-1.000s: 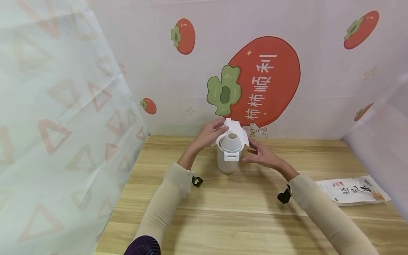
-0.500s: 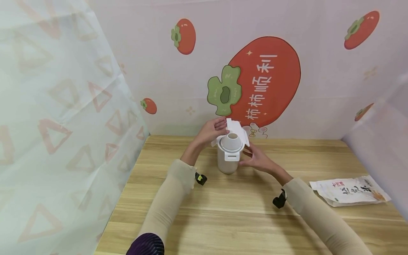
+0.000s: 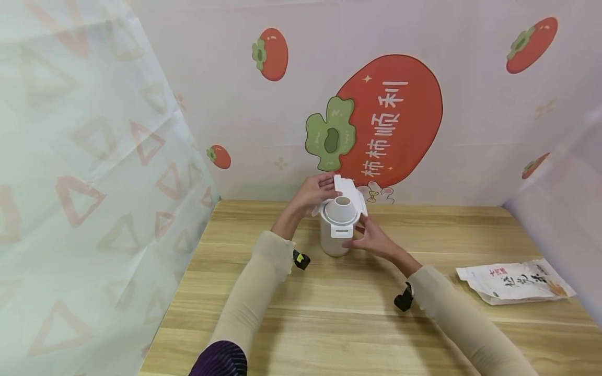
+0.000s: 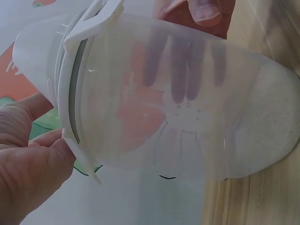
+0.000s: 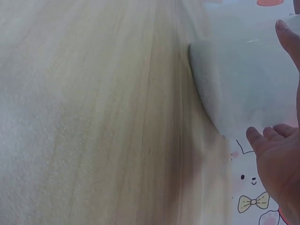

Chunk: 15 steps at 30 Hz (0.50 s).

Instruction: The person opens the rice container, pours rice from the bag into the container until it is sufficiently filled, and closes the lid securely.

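Observation:
A translucent plastic storage canister stands upright at the back of the table, a pale layer showing at its bottom in the left wrist view. On top is a white clip lid with hanging flaps, around a short cone-shaped spout. My left hand pinches the lid's left edge between thumb and fingers. From the other side, my right hand grips the canister body, thumb in front and fingers behind. Those fingers show through the clear wall in the left wrist view.
A white printed bag lies flat at the right of the wooden table. Close behind the canister rises a wall covering with fruit drawings. Another patterned sheet hangs along the left side.
My right hand has come in leftward from beside the canister and its thumb now overlaps the front. My left hand has shifted slightly right at the lid. The canister has stayed put.

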Each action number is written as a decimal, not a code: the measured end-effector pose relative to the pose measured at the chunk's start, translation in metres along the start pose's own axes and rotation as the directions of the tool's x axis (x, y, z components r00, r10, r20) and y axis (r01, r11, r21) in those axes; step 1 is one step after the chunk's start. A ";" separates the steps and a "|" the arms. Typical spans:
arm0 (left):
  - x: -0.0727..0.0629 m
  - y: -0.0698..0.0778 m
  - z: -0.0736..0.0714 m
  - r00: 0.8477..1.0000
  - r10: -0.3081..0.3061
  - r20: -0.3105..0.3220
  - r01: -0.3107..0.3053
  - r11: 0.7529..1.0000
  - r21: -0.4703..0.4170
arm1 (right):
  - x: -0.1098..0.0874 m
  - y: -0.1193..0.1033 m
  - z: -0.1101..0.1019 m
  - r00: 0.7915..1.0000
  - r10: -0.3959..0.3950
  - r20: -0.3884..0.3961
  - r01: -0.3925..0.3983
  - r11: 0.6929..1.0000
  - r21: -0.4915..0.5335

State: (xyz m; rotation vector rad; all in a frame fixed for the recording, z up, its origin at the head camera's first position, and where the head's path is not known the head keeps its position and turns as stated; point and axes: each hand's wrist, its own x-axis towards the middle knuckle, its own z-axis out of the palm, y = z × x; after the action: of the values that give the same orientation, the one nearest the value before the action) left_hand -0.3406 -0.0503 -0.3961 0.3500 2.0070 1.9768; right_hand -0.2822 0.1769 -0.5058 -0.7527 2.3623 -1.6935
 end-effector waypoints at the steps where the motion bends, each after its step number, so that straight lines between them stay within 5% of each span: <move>1: 0.001 -0.001 0.000 1.000 0.000 -0.001 0.000 1.000 0.007 | 0.000 0.001 0.000 1.000 -0.001 -0.001 0.001 1.000 -0.004; 15: 0.007 0.000 0.000 1.000 0.004 -0.019 -0.002 0.994 0.106 | 0.004 0.008 0.011 0.997 -0.054 -0.059 0.053 0.999 -0.009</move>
State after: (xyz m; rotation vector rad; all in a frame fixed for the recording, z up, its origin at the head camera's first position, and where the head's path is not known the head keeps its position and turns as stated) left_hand -0.3466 -0.0474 -0.3962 0.3592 2.1306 1.8864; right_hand -0.2838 0.1674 -0.5165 -0.7844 2.4096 -1.7529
